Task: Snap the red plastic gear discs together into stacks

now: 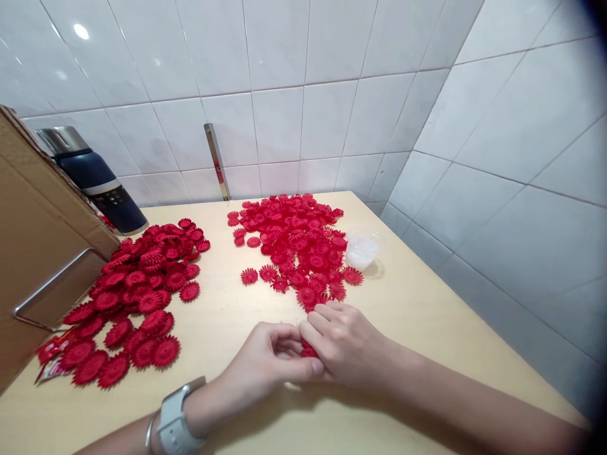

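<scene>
Fingertips of both hands meet low on the table, pinched together over 1 small red pleated paper flower (308, 349). Only a sliver of that flower shows between them; most is hidden.

Left hand (265, 361): fingers curled in, thumb pressing against the flower from the left; closed on it. A pale grey watch (177, 420) on that wrist, a thin bangle just behind it.

Right hand (344, 344): fingers folded down over the flower from the right, knuckles up; closed on it as well. Hands touching each other at the fingertips.

Just beyond the right fingers: 1 spread heap of flat red pleated paper rosettes (294, 243), near edge almost touching the knuckles. Too many and too overlapped to count.

Beyond and right of the fingers, at the heap's edge: 1 small clear plastic cup holding something white (363, 251).

Well left of the fingers: a 2nd heap of thicker red rosettes (137, 297), also uncountable.

Further left: 1 brown cardboard box (33, 253), 1 bent metal wire handle leaning on it, 1 dark blue flask with steel cap (95, 180) behind.

All on a pale wooden table (427, 316), in a white-tiled corner.
</scene>
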`<state>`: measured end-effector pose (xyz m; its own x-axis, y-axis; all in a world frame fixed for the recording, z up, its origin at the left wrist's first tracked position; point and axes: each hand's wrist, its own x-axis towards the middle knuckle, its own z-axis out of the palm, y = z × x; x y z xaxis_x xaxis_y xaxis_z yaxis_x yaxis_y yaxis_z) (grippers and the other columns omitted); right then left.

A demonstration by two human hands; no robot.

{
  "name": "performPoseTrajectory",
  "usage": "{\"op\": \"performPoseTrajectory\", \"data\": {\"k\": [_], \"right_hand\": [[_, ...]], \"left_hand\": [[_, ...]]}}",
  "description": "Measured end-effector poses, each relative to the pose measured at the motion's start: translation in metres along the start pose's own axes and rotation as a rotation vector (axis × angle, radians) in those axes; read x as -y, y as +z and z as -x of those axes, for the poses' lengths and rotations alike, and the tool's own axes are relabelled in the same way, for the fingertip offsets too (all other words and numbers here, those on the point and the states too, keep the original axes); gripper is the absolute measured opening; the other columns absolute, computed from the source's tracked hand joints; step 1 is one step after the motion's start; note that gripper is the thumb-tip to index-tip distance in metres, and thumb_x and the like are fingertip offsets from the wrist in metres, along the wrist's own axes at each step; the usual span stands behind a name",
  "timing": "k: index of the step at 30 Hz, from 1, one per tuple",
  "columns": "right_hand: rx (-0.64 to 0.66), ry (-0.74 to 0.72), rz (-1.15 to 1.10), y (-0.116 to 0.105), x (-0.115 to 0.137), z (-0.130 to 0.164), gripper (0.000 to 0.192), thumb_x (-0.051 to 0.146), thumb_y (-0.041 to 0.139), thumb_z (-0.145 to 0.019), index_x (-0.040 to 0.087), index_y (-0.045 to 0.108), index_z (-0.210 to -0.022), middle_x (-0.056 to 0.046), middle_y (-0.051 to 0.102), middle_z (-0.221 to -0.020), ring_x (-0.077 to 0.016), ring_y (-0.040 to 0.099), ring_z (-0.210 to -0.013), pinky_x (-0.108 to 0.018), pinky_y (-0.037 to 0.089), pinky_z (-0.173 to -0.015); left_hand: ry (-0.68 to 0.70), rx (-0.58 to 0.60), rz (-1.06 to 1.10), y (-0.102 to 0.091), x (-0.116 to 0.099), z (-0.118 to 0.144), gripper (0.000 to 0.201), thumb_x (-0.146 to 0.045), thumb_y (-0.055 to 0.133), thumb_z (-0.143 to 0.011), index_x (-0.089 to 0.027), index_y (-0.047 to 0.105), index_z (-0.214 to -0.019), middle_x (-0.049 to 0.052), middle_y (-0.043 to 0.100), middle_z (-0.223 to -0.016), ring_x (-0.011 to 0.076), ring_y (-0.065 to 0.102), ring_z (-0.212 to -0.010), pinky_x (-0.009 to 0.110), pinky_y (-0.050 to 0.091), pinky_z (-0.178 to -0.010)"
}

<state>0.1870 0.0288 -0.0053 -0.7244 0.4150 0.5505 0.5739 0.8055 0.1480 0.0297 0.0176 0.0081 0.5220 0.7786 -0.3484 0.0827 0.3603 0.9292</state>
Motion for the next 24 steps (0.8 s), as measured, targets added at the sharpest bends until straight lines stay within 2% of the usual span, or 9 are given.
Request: {"op": "performPoseTrajectory", "data": {"k": [2,5,10,16,24], "right_hand": [[0.020,0.088,-0.032,-0.0005,0.0011,-0.0012,0.024,0.034,0.050,-0.070,0.017,0.049,-0.052,-0.001,0.050,-0.047,-0.0121,0.037,-0.044,-0.028,0.018,-0.047],[-0.001,0.150,-0.065,0.0008,0.0038,-0.0019,0.026,0.038,0.050,-0.066,0.019,0.046,-0.049,0.000,0.048,-0.045,-0.0117,0.036,-0.043,-0.028,0.018,-0.046],[-0.061,0.102,-0.028,0.0048,0.0071,-0.0015,0.028,0.036,0.048,-0.072,0.018,0.046,-0.050,0.000,0.048,-0.045,-0.0114,0.037,-0.043,-0.028,0.018,-0.047],[-0.030,0.041,-0.017,0.0056,0.0038,-0.0002,0.028,0.031,0.049,-0.078,0.016,0.051,-0.054,-0.001,0.051,-0.047,-0.0115,0.039,-0.044,-0.028,0.018,-0.048],[-0.001,-0.008,-0.040,0.0065,-0.0001,0.0029,0.026,0.020,0.047,-0.080,0.016,0.049,-0.054,0.000,0.050,-0.047,-0.0115,0.039,-0.044,-0.028,0.018,-0.048]], "left_hand": [[0.002,-0.011,0.015,-0.0003,-0.0030,0.0005,0.013,-0.018,0.067,-0.060,-0.009,0.065,-0.069,-0.001,0.058,-0.057,0.0088,0.048,-0.053,0.022,0.036,-0.054],[-0.006,-0.038,0.015,-0.0006,-0.0055,0.0021,0.010,-0.019,0.066,-0.061,-0.009,0.065,-0.065,0.000,0.058,-0.055,0.0085,0.048,-0.051,0.022,0.034,-0.052],[-0.004,-0.054,-0.003,0.0001,-0.0060,0.0032,0.007,-0.016,0.065,-0.060,-0.010,0.065,-0.062,0.000,0.059,-0.053,0.0089,0.049,-0.049,0.022,0.035,-0.052],[-0.038,-0.063,0.054,0.0009,-0.0009,-0.0002,0.010,-0.013,0.065,-0.056,-0.008,0.066,-0.063,0.001,0.059,-0.054,0.0097,0.049,-0.052,0.024,0.035,-0.054],[-0.045,-0.052,0.077,0.0002,0.0025,0.0008,0.011,-0.016,0.070,-0.057,-0.009,0.067,-0.065,0.001,0.059,-0.057,0.0105,0.051,-0.057,0.024,0.038,-0.059]]}}
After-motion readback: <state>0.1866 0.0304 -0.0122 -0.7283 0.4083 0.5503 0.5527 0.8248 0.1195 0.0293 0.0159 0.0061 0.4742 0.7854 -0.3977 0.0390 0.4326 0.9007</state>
